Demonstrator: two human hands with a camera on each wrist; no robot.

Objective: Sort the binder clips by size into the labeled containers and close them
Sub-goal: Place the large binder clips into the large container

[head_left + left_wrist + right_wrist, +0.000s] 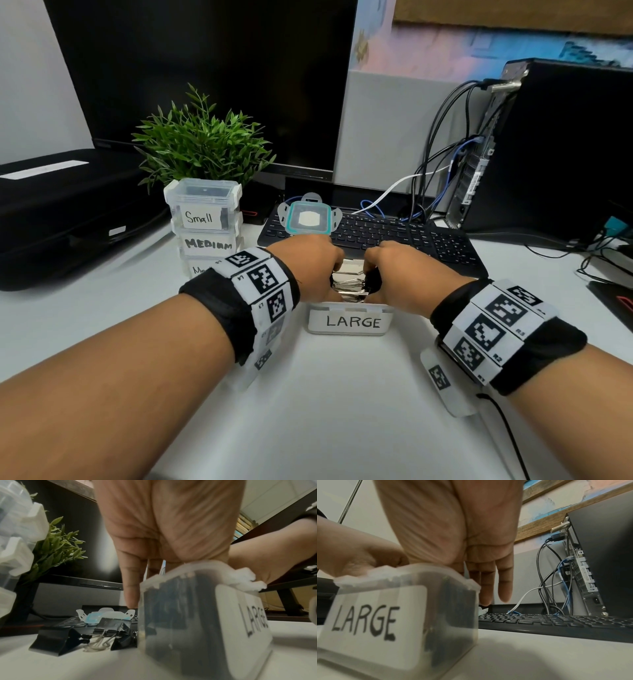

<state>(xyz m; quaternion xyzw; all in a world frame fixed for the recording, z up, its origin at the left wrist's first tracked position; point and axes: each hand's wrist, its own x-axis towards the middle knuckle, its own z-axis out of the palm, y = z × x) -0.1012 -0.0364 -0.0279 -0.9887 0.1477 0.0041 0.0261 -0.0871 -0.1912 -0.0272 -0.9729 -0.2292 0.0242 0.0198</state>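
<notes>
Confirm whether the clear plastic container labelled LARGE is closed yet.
Open. The clear plastic container labelled LARGE has no lid; binder clips show at its top, and a teal-rimmed lid lies on the black keyboard.

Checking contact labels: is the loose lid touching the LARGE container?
Apart. The head view shows the lid lying on the keyboard, beyond both hands, clear of the LARGE container.

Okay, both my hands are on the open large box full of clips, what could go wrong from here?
1. The binder clips in the box look heaped to the rim of the LARGE container, so its lid, lying on the keyboard, may not latch.
2. Loose clips lie on the desk left of the container, hidden from the head view; they could be forgotten.
3. The left hand and right hand pressing in from both sides could tip the container.
</notes>
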